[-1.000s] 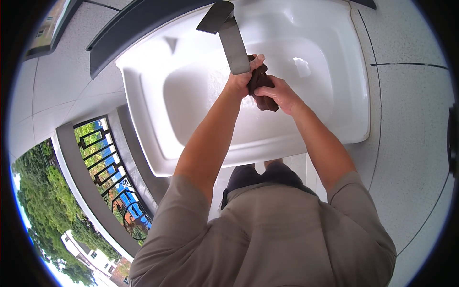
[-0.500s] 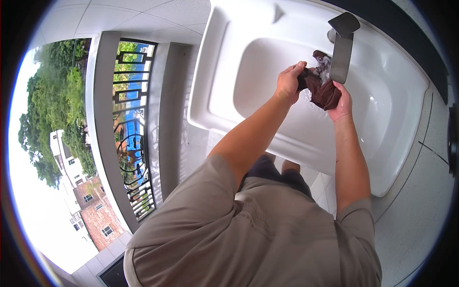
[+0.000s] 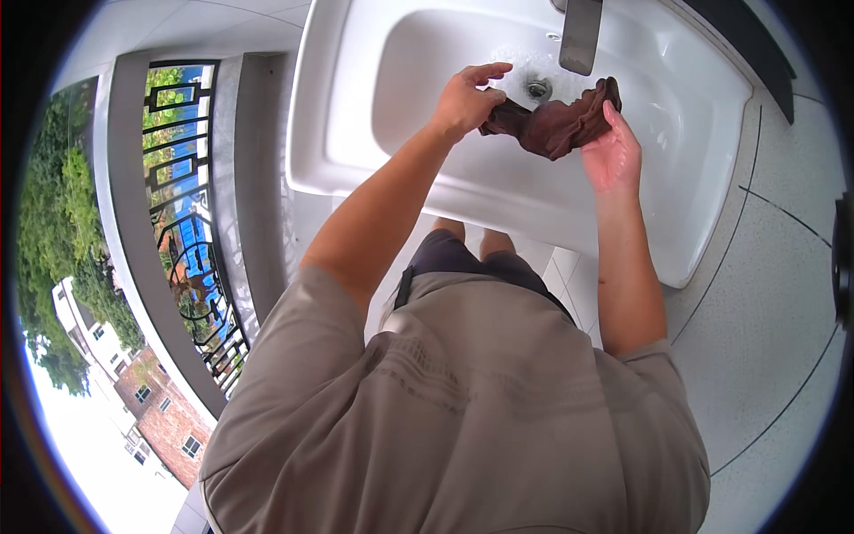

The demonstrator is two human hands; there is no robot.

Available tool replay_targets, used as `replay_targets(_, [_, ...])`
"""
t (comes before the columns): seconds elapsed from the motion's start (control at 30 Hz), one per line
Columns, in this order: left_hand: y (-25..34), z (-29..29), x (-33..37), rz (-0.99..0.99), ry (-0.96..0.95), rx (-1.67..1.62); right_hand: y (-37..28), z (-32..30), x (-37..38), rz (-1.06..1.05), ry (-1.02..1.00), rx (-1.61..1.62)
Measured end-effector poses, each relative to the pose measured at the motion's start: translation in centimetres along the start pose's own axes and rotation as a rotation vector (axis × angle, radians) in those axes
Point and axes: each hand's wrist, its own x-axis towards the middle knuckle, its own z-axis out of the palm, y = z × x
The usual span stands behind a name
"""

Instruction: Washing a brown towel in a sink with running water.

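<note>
A wet, crumpled brown cloth (image 3: pixel 556 131) stretches between my two hands over the white sink (image 3: pixel 409 116), clear of the faucet (image 3: pixel 581 40). My left hand (image 3: pixel 467 102) grips its darker left end, with the index finger reaching out past the cloth. At the other end, my right hand (image 3: pixel 616 153) holds the bunched edge, thumb up and wet palm partly showing. The fingers behind the cloth are hidden. Below and beyond it, the metal drain (image 3: pixel 537 89) shows with splashing water or foam around it.
The sink's raised rim (image 3: pixel 302 133) runs along the left. A grey tiled surface (image 3: pixel 765 267) lies to the right. Off to the left stand a pillar (image 3: pixel 258 178) and a black metal railing (image 3: pixel 182 178), with trees and buildings outside.
My hands have drawn the cloth out from under the faucet toward me and spread farther apart, so it is now stretched sideways. The view has shifted, and the drain has come into sight.
</note>
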Motion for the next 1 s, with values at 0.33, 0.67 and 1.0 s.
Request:
replay_targets(0.33, [6.5, 3.1, -5.3, -0.155, -0.434, -0.109, -3.5, 2.6, -7.1, 0.125, -0.408, -0.168])
replay_targets(0.67, [7.6, 2.7, -9.4, 0.302, 0.228, 0.404, -8.2, 1.5, -8.9, -0.519, -0.310, -1.144])
replay_targets(1.0, [8.2, 3.6, -12.6, 0.441, -0.400, 0.155, -6.6, 9.1, -11.5, -0.775, -0.440, -1.136])
